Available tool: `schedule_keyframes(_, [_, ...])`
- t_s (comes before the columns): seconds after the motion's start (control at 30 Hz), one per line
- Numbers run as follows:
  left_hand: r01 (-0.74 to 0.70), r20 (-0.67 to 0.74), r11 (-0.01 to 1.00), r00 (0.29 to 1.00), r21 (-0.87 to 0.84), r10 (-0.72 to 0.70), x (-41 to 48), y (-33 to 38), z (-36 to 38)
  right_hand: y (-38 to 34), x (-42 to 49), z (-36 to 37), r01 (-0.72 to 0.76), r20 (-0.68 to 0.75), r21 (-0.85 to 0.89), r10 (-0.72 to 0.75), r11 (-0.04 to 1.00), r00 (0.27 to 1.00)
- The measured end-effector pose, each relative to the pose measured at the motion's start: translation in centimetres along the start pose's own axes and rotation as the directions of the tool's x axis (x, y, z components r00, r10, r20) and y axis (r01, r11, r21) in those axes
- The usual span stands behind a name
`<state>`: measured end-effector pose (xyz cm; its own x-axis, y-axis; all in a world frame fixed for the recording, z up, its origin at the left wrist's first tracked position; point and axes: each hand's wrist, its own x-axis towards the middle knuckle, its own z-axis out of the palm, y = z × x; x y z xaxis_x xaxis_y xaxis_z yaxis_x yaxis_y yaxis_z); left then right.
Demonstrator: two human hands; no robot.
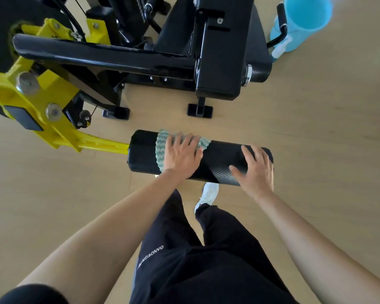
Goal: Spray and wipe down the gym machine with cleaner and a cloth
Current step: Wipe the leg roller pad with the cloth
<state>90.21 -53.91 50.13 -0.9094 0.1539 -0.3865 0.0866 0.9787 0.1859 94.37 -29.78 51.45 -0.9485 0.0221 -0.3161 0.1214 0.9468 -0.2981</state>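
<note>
The pale green wavy cloth point(160, 148) is pressed onto the black cylindrical roller pad point(219, 161) by the left hand point(181, 153), fingers spread; right hand point(256, 167) is laid flat at the pad's 3 o'clock end. Blue plastic spray bottle point(303, 25) is parked at 1 o'clock.

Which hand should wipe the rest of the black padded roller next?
Left. The left hand presses the green wavy cloth onto the black padded roller; the right hand rests bare on its free end, probably steadying it.
</note>
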Motion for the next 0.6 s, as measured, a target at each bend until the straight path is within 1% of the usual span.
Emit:
schedule_keyframes(0.07, [-0.072, 0.028, 0.997, 0.997, -0.018, 0.072, -0.2, 3.2, 0.5, 0.9, 0.5, 0.2, 0.011, 0.062, -0.035, -0.008, 0.999, 0.998])
schedule_keyframes(0.13, [-0.144, 0.048, 0.988, 0.988, -0.052, 0.147, -0.2, 4.4, 0.8, 1.0, 0.4, 0.3, 0.001, 0.074, -0.005, 0.000, 1.000, 0.997])
schedule_keyframes(0.2, [-0.190, -0.015, 0.970, 0.982, -0.152, 0.190, -0.2, 3.0, 0.4, 0.2, 0.6, 0.3, -0.029, 0.027, 0.075, 0.027, 0.997, 0.999])
schedule_keyframes(0.23, [-0.184, -0.083, 0.957, 0.982, -0.226, 0.169, -0.4, 1.6, 0.0, -0.4, 0.8, 0.2, -0.024, -0.013, 0.118, 0.026, 0.993, 1.000])
schedule_keyframes(0.27, [-0.143, -0.170, 0.948, 0.981, -0.286, 0.097, -0.8, -0.3, -0.4, -1.1, 1.0, 0.2, 0.004, -0.067, 0.152, 0.006, 0.988, 0.998])
schedule_keyframes(0.3, [-0.063, -0.249, 0.943, 0.968, -0.327, -0.022, -1.3, -2.4, -0.7, -1.9, 1.2, 0.3, 0.045, -0.123, 0.171, -0.024, 0.984, 0.992])
schedule_keyframes(0.33, [0.037, -0.297, 0.936, 0.943, -0.350, -0.148, -1.8, -4.8, -0.8, -2.9, 1.5, 0.4, 0.094, -0.167, 0.185, -0.063, 0.978, 0.984])
schedule_keyframes(0.37, [0.138, -0.306, 0.926, 0.918, -0.351, -0.252, -2.4, -7.0, -0.8, -4.1, 1.8, 0.6, 0.148, -0.188, 0.192, -0.111, 0.970, 0.976])
schedule_keyframes(0.4, [0.216, -0.287, 0.919, 0.905, -0.329, -0.315, -3.1, -8.8, -0.7, -5.4, 2.2, 0.7, 0.200, -0.177, 0.186, -0.167, 0.962, 0.970])
schedule_keyframes(0.43, [0.262, -0.247, 0.918, 0.908, -0.297, -0.339, -3.7, -10.2, -0.6, -6.7, 2.6, 1.0, 0.236, -0.123, 0.165, -0.218, 0.958, 0.968])
schedule_keyframes(0.5, [0.260, -0.154, 0.925, 0.938, -0.277, -0.310, -4.5, -11.6, 0.1, -9.4, 3.2, 1.9, 0.283, 0.093, 0.057, -0.287, 0.958, 0.953])
schedule_keyframes(0.53, [0.248, -0.121, 0.918, 0.947, -0.309, -0.296, -4.7, -11.8, 0.2, -10.6, 3.4, 2.5, 0.300, 0.214, -0.023, -0.289, 0.954, 0.933])
schedule_keyframes(0.57, [0.243, -0.102, 0.904, 0.950, -0.351, -0.295, -4.7, -11.9, 0.4, -11.7, 3.6, 3.1, 0.314, 0.300, -0.099, -0.272, 0.944, 0.914])
schedule_keyframes(0.6, [0.246, -0.092, 0.892, 0.949, -0.380, -0.301, -4.7, -11.9, 0.5, -12.6, 3.7, 3.6, 0.325, 0.339, -0.150, -0.260, 0.934, 0.904])
